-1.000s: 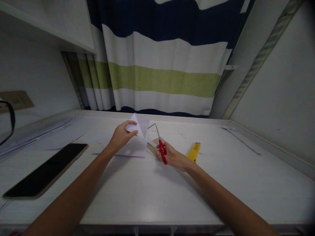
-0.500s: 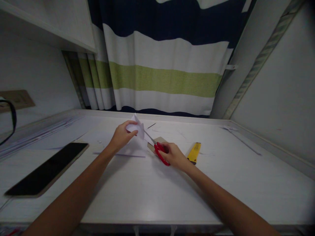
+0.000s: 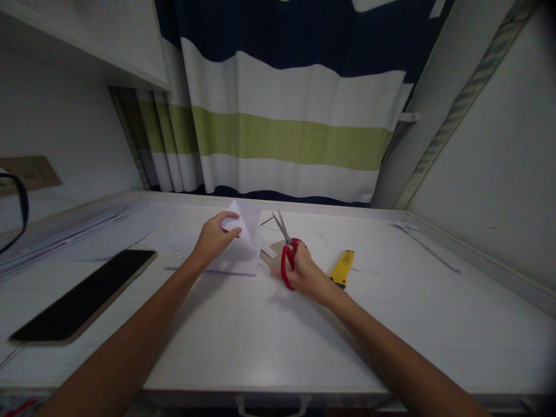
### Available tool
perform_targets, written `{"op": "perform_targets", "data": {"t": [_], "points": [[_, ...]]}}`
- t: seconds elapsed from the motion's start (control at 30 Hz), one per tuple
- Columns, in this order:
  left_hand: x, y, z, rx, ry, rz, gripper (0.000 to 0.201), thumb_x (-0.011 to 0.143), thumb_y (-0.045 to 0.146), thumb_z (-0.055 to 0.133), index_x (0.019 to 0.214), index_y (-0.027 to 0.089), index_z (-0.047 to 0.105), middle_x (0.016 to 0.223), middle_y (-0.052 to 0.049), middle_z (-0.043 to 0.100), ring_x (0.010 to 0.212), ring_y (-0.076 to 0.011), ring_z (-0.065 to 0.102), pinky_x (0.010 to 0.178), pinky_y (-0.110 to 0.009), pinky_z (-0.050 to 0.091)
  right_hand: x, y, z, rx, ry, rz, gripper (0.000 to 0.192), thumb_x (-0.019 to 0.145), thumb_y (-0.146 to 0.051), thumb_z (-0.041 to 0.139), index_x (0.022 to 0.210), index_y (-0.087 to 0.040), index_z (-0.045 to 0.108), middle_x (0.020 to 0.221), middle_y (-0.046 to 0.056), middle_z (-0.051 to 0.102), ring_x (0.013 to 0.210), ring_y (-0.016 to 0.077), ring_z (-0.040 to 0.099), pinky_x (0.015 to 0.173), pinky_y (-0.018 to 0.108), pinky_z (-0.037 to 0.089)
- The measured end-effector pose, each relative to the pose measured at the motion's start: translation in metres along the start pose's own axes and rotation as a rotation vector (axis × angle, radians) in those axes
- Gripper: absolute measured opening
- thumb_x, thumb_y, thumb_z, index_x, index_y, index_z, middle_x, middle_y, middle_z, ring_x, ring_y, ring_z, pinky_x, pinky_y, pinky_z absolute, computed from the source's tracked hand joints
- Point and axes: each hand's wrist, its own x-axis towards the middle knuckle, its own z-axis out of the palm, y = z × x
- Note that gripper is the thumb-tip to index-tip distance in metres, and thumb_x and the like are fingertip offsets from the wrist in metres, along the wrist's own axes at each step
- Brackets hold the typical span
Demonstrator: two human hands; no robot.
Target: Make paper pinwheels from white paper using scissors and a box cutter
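Note:
My left hand (image 3: 216, 236) pinches a folded piece of white paper (image 3: 245, 219) between thumb and fingers, holding it raised above the desk. To its right, my right hand (image 3: 305, 271) grips red-handled scissors (image 3: 286, 243), whose blades are slightly parted, point up and away, and are apart from the paper. Beneath the left hand lies another white sheet (image 3: 237, 263). A small beige piece of card (image 3: 278, 250) rests behind the scissors, with a narrow white paper strip (image 3: 268, 249) over it.
A yellow utility knife (image 3: 343, 267) lies right of my right hand. On the left are a black-screened tablet or phone (image 3: 87, 296) and stacked white sheets (image 3: 78, 234). A thin strip (image 3: 428, 248) lies far right. A striped curtain (image 3: 282, 139) hangs behind the desk.
The scissors have come away from the paper to the right, and their blades have opened and turned upward. The paper in my left hand now shows a wider face.

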Motion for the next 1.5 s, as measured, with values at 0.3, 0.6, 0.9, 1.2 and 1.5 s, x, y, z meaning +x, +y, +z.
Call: {"op": "perform_targets", "data": {"t": [0.3, 0.6, 0.9, 1.2, 1.5], "points": [[-0.001, 0.002, 0.0, -0.043, 0.013, -0.042, 0.037, 0.063, 0.028, 0.054, 0.097, 0.015, 0.056, 0.064, -0.002, 0.061, 0.051, -0.013, 0.054, 0.048, -0.021, 0.041, -0.007, -0.019, -0.016, 0.247, -0.58, 0.131, 0.039, 0.07, -0.05, 0.049, 0.087, -0.016, 0.039, 0.067, -0.001, 0.039, 0.058, 0.0088, 0.037, 0.051, 0.023, 0.033], [-0.009, 0.022, 0.001, -0.244, -0.025, -0.131, 0.035, 0.062, 0.024, 0.057, 0.094, 0.011, 0.058, 0.053, 0.001, 0.056, 0.05, -0.011, 0.052, 0.046, -0.019, 0.039, -0.012, -0.031, -0.017, 0.565, -0.727, 0.385, 0.041, 0.074, -0.052, 0.044, 0.087, -0.013, 0.041, 0.062, -0.002, 0.043, 0.049, 0.0056, 0.039, 0.046, 0.021, 0.028], [-0.011, 0.025, 0.003, -0.24, -0.009, -0.183, 0.035, 0.062, 0.021, 0.057, 0.095, 0.011, 0.058, 0.054, -0.001, 0.06, 0.051, -0.0128, 0.057, 0.046, -0.02, 0.042, -0.013, -0.023, -0.02, 0.656, -0.721, 0.421, 0.052, 0.07, -0.055, 0.047, 0.098, -0.01, 0.043, 0.069, 0.003, 0.049, 0.055, 0.0076, 0.045, 0.047, 0.021, 0.031], [-0.01, 0.018, 0.007, -0.278, -0.03, -0.173, 0.035, 0.063, 0.023, 0.056, 0.096, 0.011, 0.058, 0.057, -0.003, 0.063, 0.06, -0.0161, 0.062, 0.059, -0.024, 0.047, -0.015, -0.027, -0.014, 0.657, -0.745, 0.448, 0.046, 0.072, -0.052, 0.046, 0.093, -0.012, 0.043, 0.067, 0.002, 0.049, 0.053, 0.0073, 0.045, 0.047, 0.021, 0.031], [-0.012, 0.02, 0.011, -0.294, -0.086, -0.18, 0.035, 0.064, 0.021, 0.056, 0.097, 0.01, 0.057, 0.058, -0.004, 0.063, 0.057, -0.0163, 0.061, 0.055, -0.024, 0.045, -0.014, -0.022, -0.013, 0.712, -0.727, 0.474, 0.043, 0.075, -0.049, 0.046, 0.094, -0.011, 0.046, 0.068, 0.003, 0.051, 0.057, 0.0089, 0.047, 0.047, 0.021, 0.033]]}}
